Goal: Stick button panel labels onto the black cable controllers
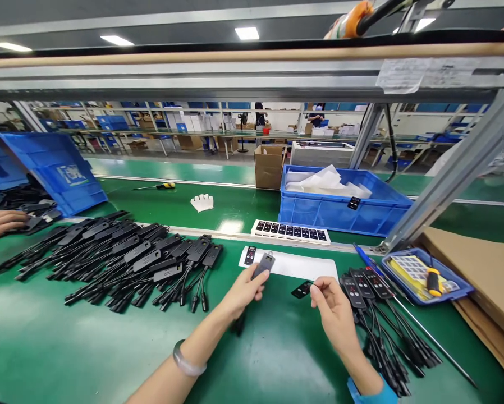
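Observation:
My left hand [244,289] is closed around a black controller [264,266] with a small window at its top end; its cable hangs below the hand. Between the thumb and fingers of my right hand [330,306] is a black label sticker [302,289] with printed icons. Behind both hands lies a white backing strip [294,266] with a single black sticker [250,256] at its left end. To the right of my right hand, several controllers [363,286] with printed labels lie in a pile, cables toward me. A large heap of plain black controllers [138,252] spreads out on the left.
A sheet of stickers [291,232] lies before a blue bin [331,213] of white paper. At right are a blue tray [424,297], a long metal rod [433,339] and cardboard [483,280]. Another person's hand [1,225] reaches toward a tipped blue crate [54,168] at left.

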Motion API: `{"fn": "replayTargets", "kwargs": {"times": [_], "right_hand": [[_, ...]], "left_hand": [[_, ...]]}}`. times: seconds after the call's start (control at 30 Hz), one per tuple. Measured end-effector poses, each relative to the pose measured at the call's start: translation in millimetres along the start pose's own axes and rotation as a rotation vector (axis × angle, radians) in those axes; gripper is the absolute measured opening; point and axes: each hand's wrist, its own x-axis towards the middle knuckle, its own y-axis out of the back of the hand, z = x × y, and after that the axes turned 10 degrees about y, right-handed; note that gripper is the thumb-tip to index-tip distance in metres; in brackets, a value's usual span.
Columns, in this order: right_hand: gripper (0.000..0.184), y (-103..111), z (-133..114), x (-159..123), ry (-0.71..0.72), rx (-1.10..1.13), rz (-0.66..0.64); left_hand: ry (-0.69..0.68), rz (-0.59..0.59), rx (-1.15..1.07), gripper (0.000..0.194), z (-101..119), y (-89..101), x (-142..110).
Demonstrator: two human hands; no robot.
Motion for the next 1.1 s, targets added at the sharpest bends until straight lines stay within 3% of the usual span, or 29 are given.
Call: {"fn": "replayTargets", "kwargs": {"times": [0.1, 0.2, 0.4, 1.1], "right_hand": [[0.018, 2.7, -0.1, -0.5, -0.036, 0.045, -0.002], [0.018, 3.6, 0.2, 0.2, -0.077, 0.086, 0.004], [0.021, -0.6, -2.2, 2.1, -0.147, 0.108, -0.003], [0.026, -6.5, -1.2, -2.1, -0.172, 0.068, -0.016]], "left_hand": [[0.094, -0.213, -0.151, 0.034, -3.3, -23.8, -13.0], [0.203, -0.406, -0.356, 0.039, -3.3, -35.1, -24.4], [0.203, -0.554, -0.429, 0.052, -3.0, -39.9, -32.7], [0.193, -0.612, -0.369, 0.047, -9.0, -45.6, -34.9]]}}
